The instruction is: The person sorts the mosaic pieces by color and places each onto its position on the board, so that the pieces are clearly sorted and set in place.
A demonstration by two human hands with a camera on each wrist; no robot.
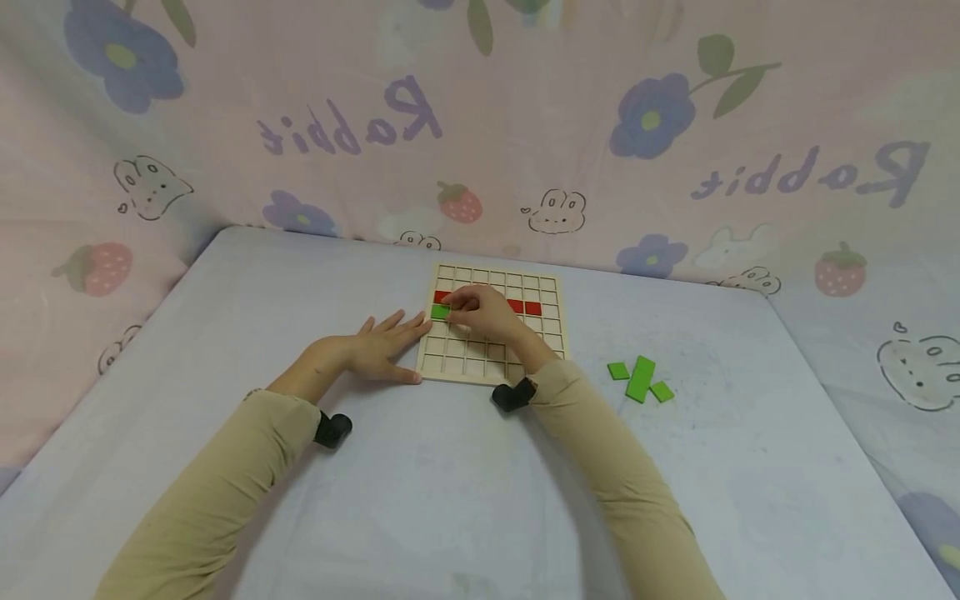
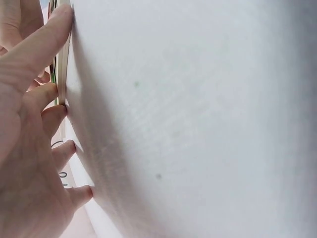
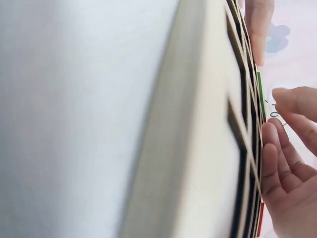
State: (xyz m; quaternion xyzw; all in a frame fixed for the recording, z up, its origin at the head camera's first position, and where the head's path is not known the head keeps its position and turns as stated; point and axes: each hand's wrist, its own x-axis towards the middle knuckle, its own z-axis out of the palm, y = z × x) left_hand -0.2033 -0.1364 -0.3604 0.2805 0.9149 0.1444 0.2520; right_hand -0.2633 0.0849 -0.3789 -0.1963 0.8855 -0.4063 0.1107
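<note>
The wooden grid board (image 1: 453,367) lies flat on the table. My left hand (image 1: 382,350) spreads its fingers on the tabletop, thumb and fingertips against the board's left side; the left wrist view shows this hand (image 2: 34,144) at the board's edge (image 2: 62,74). Over the board, my right hand (image 1: 491,318) has bent fingers beside a green piece (image 1: 439,312) in the left column. In the right wrist view, its thumb and fingertip (image 3: 281,95) stand just off the green piece (image 3: 262,94), with nothing visible between them. Red pieces (image 1: 533,308) fill part of the row above, partly hidden by this hand.
Right of the board lie a long green piece (image 1: 641,379) and two small green squares, one on its left (image 1: 618,371) and one on its right (image 1: 662,391). A patterned cloth (image 1: 510,125) hangs behind the white table (image 1: 420,517). A black wrist device (image 1: 513,396) hangs beside the right sleeve.
</note>
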